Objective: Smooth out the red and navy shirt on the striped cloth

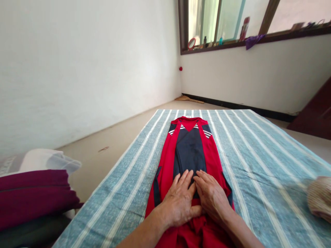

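Note:
A red and navy sports shirt (190,148) lies lengthwise, folded narrow, on a blue striped mat (253,162), its collar pointing away from me. My left hand (179,201) rests flat on the shirt's lower part, fingers stretched out. My right hand (212,196) lies flat right beside it, fingertips touching the left hand's. Neither hand holds anything.
A stack of folded clothes, maroon on top (33,196), sits at the left edge. A beige striped item (320,198) lies at the mat's right edge. White walls stand left and ahead, with a cluttered window sill (248,39). A dark wooden panel (314,112) leans at the right.

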### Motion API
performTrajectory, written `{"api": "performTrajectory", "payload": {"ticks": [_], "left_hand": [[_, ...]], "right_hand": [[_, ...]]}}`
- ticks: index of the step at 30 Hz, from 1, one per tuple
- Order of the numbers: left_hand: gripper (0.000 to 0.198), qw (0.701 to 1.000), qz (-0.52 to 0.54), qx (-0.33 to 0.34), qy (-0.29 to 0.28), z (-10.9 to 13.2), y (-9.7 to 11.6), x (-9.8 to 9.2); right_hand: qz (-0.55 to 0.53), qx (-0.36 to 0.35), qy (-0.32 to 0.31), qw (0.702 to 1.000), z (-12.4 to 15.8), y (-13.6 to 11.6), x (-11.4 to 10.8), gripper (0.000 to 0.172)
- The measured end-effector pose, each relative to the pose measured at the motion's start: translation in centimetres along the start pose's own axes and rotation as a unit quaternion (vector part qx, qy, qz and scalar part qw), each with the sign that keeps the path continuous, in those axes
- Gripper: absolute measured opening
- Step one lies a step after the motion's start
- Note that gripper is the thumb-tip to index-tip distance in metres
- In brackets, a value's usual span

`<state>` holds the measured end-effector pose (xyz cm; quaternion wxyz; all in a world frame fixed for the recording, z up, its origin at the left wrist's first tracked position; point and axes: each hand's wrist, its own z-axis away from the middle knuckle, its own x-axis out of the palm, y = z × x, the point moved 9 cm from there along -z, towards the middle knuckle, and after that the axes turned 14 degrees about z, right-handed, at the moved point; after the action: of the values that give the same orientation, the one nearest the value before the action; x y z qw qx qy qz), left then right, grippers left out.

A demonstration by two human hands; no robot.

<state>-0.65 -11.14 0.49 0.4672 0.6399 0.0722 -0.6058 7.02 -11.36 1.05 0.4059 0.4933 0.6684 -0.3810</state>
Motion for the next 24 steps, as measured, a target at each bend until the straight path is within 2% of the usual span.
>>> {"api": "performTrajectory", "payload": {"ticks": [24], "left_hand": [[0.080, 1.000, 0.027, 0.006, 0.012, 0.18, 0.51, -0.53]], "right_hand": [[-0.012, -0.021, 0.014, 1.000, -0.27, -0.24, -0.06, 0.030]]}}
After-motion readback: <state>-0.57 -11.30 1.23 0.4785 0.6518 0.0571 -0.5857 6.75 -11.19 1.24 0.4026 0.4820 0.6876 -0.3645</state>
